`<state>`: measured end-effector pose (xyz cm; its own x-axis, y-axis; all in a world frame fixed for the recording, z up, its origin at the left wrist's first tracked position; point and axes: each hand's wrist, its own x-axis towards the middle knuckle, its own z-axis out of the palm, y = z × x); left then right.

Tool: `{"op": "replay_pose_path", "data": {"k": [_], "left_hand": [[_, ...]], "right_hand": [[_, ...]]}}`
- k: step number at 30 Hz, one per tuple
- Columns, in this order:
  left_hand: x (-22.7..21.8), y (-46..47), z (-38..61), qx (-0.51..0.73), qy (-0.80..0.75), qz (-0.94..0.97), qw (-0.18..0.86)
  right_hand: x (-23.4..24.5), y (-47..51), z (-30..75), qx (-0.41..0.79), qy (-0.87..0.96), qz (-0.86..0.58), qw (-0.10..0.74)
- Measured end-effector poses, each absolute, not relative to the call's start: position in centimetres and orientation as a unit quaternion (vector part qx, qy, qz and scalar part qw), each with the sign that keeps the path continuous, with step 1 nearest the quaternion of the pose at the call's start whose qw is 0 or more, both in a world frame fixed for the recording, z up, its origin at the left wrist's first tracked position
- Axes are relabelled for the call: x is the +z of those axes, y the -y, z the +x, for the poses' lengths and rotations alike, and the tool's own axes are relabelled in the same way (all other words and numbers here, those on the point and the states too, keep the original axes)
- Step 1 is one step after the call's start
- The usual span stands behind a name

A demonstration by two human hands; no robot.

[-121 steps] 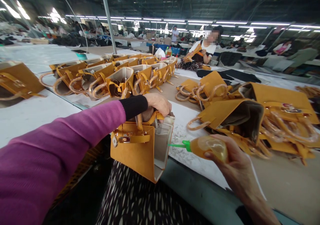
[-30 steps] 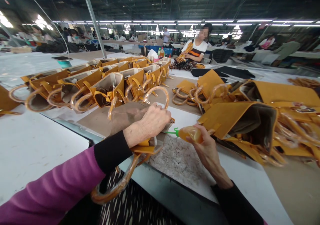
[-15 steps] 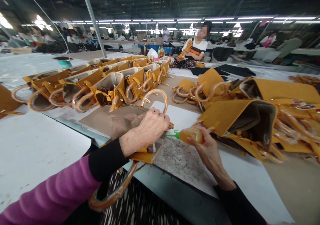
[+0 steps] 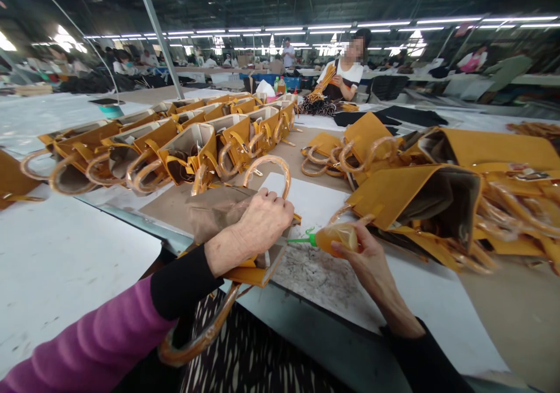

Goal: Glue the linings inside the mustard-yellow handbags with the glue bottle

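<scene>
A mustard-yellow handbag (image 4: 247, 274) lies tipped at the table's edge, its beige-brown lining (image 4: 214, 209) pulled outward. My left hand (image 4: 265, 224) is closed on the bag's edge, fingers curled; what the fingertips pinch is hidden. One plastic-wrapped round handle (image 4: 286, 177) rises behind that hand, and a second handle (image 4: 196, 343) hangs below over my lap. In my right hand (image 4: 367, 256) is a squeeze bottle (image 4: 336, 238) of amber liquid, held on its side. Its thin green nozzle (image 4: 301, 239) points left at the bag, its tip close to the left hand's underside.
Rows of similar yellow bags (image 4: 192, 142) stand open at the back left. More bags (image 4: 415, 200) are heaped on the right. A stained white sheet (image 4: 332, 282) covers the table under the bottle. Across the table a person (image 4: 345, 72) holds a bundle of yellow strips.
The whole view has shifted slightly. Both hands keep their grips, and the bottle's nozzle stays near the bag with hardly any movement.
</scene>
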<state>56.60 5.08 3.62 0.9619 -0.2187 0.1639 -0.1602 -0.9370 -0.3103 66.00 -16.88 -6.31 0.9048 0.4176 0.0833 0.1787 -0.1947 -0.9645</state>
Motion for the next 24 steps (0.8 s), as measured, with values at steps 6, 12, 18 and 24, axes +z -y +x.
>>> {"op": "replay_pose_path", "data": {"k": [6,12,18,24], "left_hand": [[3.4,-4.9,56.2,-0.106,-0.095,-0.977,0.156],[3.3,-5.0,56.1,-0.107,-0.103,-0.977,0.153],[3.0,-4.9,56.0,-0.113,-0.102,-0.975,0.162],[2.7,-5.0,56.0,-0.12,-0.102,-0.972,0.173]], "right_hand": [[-6.4,17.1,65.5,0.128,0.2,-0.754,0.613],[-6.0,17.1,64.9,0.152,0.18,-0.736,0.634],[-5.4,17.1,64.2,0.174,0.161,-0.728,0.643],[-4.7,17.2,63.3,0.198,0.157,-0.709,0.658]]}}
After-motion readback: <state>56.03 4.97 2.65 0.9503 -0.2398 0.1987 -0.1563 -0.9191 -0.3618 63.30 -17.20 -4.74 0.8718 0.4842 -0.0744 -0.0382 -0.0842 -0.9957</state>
